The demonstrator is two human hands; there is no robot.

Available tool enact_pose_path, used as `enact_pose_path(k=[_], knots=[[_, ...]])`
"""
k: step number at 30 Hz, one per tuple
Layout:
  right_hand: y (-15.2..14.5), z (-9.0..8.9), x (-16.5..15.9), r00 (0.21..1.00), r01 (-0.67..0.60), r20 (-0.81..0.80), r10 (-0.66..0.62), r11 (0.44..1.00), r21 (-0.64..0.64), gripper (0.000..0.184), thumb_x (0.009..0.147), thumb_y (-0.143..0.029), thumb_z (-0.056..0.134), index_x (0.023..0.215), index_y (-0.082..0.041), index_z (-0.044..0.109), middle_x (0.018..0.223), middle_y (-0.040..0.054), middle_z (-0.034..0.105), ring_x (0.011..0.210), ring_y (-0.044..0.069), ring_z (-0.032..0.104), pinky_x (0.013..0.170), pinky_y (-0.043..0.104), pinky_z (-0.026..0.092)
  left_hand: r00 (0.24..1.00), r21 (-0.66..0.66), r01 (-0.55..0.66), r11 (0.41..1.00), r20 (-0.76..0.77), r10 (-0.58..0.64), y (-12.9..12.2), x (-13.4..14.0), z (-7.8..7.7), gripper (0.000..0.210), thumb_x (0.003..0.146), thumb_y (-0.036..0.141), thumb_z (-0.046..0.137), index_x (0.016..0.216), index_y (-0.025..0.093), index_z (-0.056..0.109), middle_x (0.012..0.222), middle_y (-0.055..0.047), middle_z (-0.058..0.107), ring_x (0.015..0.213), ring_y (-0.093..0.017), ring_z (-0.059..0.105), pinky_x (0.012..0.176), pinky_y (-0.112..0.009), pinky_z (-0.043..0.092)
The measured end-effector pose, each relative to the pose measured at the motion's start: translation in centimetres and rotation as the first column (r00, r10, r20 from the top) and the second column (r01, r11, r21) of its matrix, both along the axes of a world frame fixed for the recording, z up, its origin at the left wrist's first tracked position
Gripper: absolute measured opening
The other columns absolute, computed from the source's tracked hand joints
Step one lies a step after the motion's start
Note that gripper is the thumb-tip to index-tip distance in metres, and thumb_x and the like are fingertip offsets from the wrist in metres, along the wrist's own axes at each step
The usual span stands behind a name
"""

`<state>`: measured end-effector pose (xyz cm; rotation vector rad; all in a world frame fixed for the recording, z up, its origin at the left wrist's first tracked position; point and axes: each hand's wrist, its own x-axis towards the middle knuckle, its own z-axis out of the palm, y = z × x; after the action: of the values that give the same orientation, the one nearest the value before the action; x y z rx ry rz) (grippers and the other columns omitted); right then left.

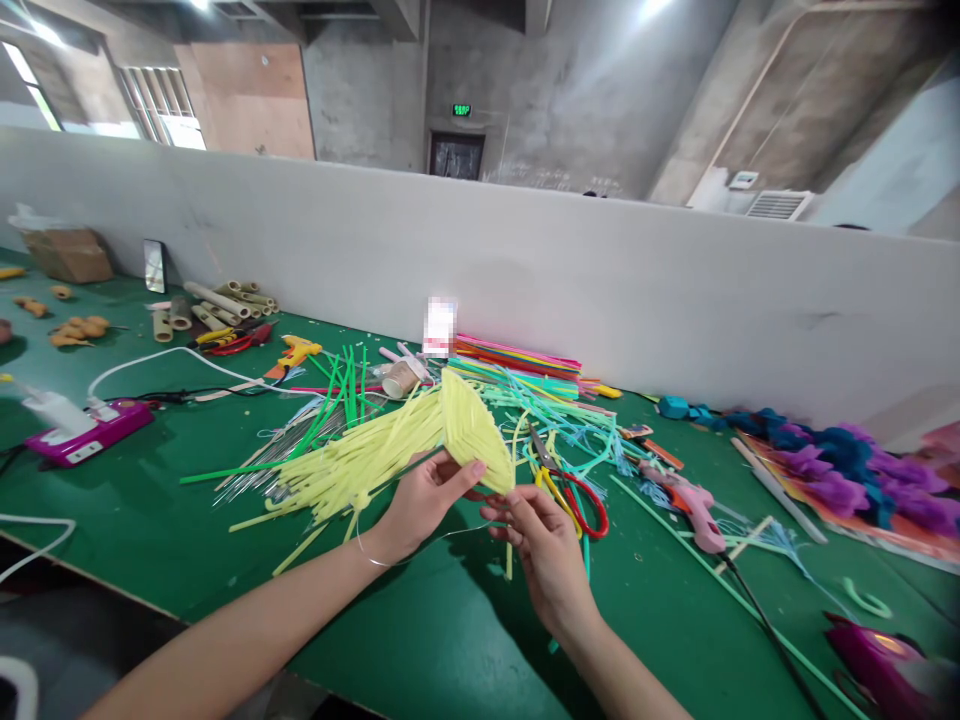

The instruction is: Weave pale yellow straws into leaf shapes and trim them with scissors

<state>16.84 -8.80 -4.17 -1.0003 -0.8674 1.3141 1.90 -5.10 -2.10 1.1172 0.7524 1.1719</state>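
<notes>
A yellow fan-shaped piece of pipe cleaners (471, 430) is raised above the green table, its rows pressed tightly side by side. My left hand (427, 495) grips its lower edge, thumb on the front face. At the lower right corner, the fingertips of my right hand (544, 540) pinch together at the piece's edge. A thin clear wire (450, 533) loops below, between my hands and past my left wrist. Behind my left hand lies a heap of loose yellow pipe cleaners (341, 460). Scissors (566, 485) with red and yellow handles lie just beyond my right hand.
Green pipe cleaners (349, 390) and a colourful bundle (517, 355) lie behind. A pink glue gun (697, 510) with its cord is at right, a yellow glue gun (298, 352) at left. A purple power strip (90, 432), bamboo pieces (229, 303) and a white partition (337, 240) surround the workspace.
</notes>
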Motion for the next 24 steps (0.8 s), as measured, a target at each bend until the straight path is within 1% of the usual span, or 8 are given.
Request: enact_pose_path(k=[4, 7, 10, 13, 15, 17, 20, 24], knots=[[-0.08, 0.34, 0.11, 0.998, 0.047, 0.050, -0.049, 0.998, 0.041, 0.025, 0.072, -0.042, 0.074, 0.075, -0.019, 0.064, 0.074, 0.0021, 0.071, 0.072, 0.019, 0.069, 0.064, 0.027, 0.053, 1.000, 0.014, 0.028, 1.000, -0.010, -0.028, 0.01, 0.02, -0.04, 0.031, 0.076, 0.041, 0.069, 0.095, 0.017, 0.069, 0.096, -0.005, 0.073, 0.090, -0.023, 0.067, 0.082, -0.033, 0.054], [0.02, 0.66, 0.36, 0.996, 0.071, 0.047, -0.072, 0.997, 0.029, 0.025, 0.071, -0.041, 0.076, 0.074, -0.019, 0.065, 0.074, 0.0017, 0.071, 0.071, 0.018, 0.069, 0.064, 0.026, 0.053, 0.998, 0.066, 0.068, 0.996, -0.002, -0.068, 0.12, -0.11, -0.08, 0.035, 0.083, 0.043, 0.061, 0.107, 0.019, 0.067, 0.105, -0.006, 0.071, 0.095, -0.024, 0.066, 0.081, -0.034, 0.055], [0.24, 0.89, 0.62, 1.000, 0.023, -0.003, -0.023, 1.000, -0.021, 0.027, 0.071, -0.043, 0.075, 0.076, -0.018, 0.066, 0.078, 0.0044, 0.072, 0.075, 0.020, 0.069, 0.064, 0.027, 0.054, 0.999, 0.100, 0.034, 0.994, 0.024, -0.037, 0.31, -0.32, 0.00, 0.039, 0.086, 0.044, 0.056, 0.116, 0.019, 0.063, 0.111, -0.008, 0.069, 0.096, -0.024, 0.066, 0.077, -0.034, 0.056], [0.34, 0.99, 0.71, 0.998, -0.036, -0.057, 0.033, 0.998, -0.052, 0.035, 0.077, -0.050, 0.067, 0.080, -0.015, 0.069, 0.084, 0.0094, 0.073, 0.079, 0.022, 0.070, 0.064, 0.029, 0.056, 1.000, 0.094, -0.004, 0.996, 0.029, 0.002, 0.50, -0.53, 0.11, 0.040, 0.086, 0.042, 0.058, 0.117, 0.018, 0.061, 0.111, -0.008, 0.069, 0.094, -0.025, 0.066, 0.074, -0.034, 0.056], [0.30, 0.98, 0.68, 0.997, -0.059, -0.059, 0.056, 0.997, -0.050, 0.039, 0.079, -0.052, 0.063, 0.082, -0.013, 0.070, 0.085, 0.0108, 0.073, 0.079, 0.022, 0.070, 0.064, 0.029, 0.056, 0.999, 0.095, -0.010, 0.995, 0.035, 0.006, 0.59, -0.59, 0.12, 0.040, 0.086, 0.041, 0.058, 0.118, 0.018, 0.061, 0.109, -0.008, 0.069, 0.094, -0.026, 0.066, 0.073, -0.034, 0.056], [0.22, 0.92, 0.62, 0.997, -0.065, -0.038, 0.064, 0.998, -0.024, 0.037, 0.080, -0.050, 0.063, 0.084, -0.014, 0.069, 0.085, 0.0099, 0.072, 0.078, 0.021, 0.070, 0.064, 0.028, 0.056, 0.999, 0.093, -0.012, 0.996, 0.043, 0.008, 0.60, -0.58, 0.10, 0.040, 0.086, 0.041, 0.058, 0.118, 0.018, 0.061, 0.110, -0.008, 0.069, 0.094, -0.026, 0.066, 0.073, -0.034, 0.056], [0.13, 0.81, 0.58, 0.998, -0.063, -0.006, 0.063, 0.998, 0.022, 0.029, 0.079, -0.045, 0.067, 0.084, -0.017, 0.067, 0.084, 0.0067, 0.071, 0.075, 0.020, 0.068, 0.063, 0.028, 0.055, 0.999, 0.088, 0.018, 0.996, 0.038, -0.021, 0.46, -0.49, 0.20, 0.039, 0.086, 0.041, 0.058, 0.116, 0.019, 0.062, 0.110, -0.008, 0.069, 0.094, -0.026, 0.067, 0.073, -0.034, 0.056], [0.13, 0.72, 0.69, 1.000, -0.023, -0.007, 0.023, 0.999, 0.036, 0.022, 0.077, -0.041, 0.070, 0.079, -0.020, 0.066, 0.081, 0.0028, 0.069, 0.071, 0.017, 0.067, 0.060, 0.026, 0.053, 0.999, 0.121, 0.043, 0.992, -0.019, -0.042, -0.03, -0.44, 0.83, 0.037, 0.085, 0.041, 0.059, 0.113, 0.018, 0.064, 0.110, -0.009, 0.069, 0.094, -0.027, 0.066, 0.075, -0.034, 0.056]])
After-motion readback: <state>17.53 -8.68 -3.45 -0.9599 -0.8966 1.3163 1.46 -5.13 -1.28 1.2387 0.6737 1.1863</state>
